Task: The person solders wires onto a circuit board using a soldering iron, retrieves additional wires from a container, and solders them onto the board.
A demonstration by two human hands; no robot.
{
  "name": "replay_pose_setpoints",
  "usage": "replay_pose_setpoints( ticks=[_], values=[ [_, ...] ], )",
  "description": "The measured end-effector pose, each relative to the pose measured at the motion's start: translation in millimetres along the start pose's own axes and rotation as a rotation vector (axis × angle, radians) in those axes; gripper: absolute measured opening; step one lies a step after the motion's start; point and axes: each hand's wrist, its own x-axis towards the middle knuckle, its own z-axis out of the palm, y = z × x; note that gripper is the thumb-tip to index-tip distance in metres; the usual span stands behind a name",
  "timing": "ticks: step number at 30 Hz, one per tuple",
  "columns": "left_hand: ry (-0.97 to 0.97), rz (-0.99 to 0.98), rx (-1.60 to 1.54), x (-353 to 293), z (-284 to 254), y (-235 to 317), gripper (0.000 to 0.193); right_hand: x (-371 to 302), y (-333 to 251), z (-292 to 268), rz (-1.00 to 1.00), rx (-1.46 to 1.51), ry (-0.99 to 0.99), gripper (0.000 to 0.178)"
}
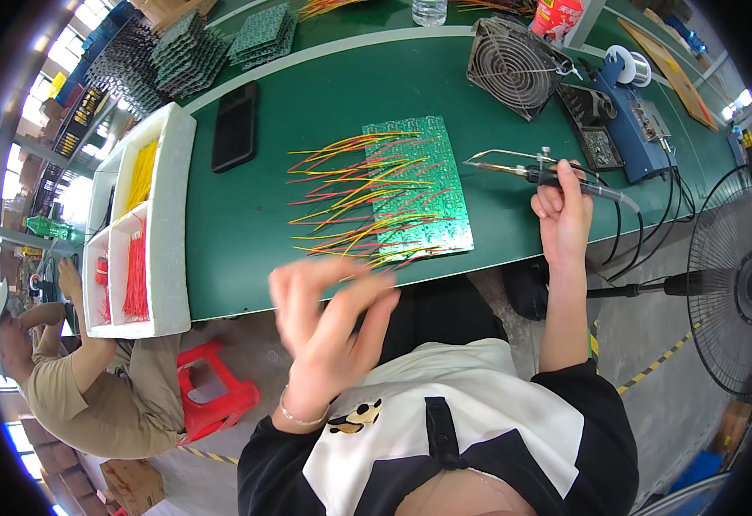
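Note:
A green circuit board panel lies on the bench in front of me, with rows of red, yellow and black wires on it, their free ends reaching out past its left edge. To the right of the board, my right hand is closed around a soldering iron, whose thin feed tube and tip point left toward the board. My left hand hovers at the bench's near edge, below the lowest wires. Its fingers are half bent and spread, slightly blurred, with nothing visible between them.
A white foam box of red and yellow wires and a black phone are at left. A square fan, blue soldering station and solder spool stand back right. A co-worker sits left, near a red stool.

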Motion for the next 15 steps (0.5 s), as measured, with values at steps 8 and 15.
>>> replay_pose_setpoints(
  ticks=[8,15],
  values=[
    [0.086,0.199,-0.717,13.1,-94.0,45.4,0.015,-5.4,2.7,12.4,-0.037,0.018,0.104,0.013],
    [0.834,0.054,-0.723,49.5,-71.3,108.7,0.013,-6.5,5.9,9.5,-0.047,-0.059,0.013,0.014]
  ],
)
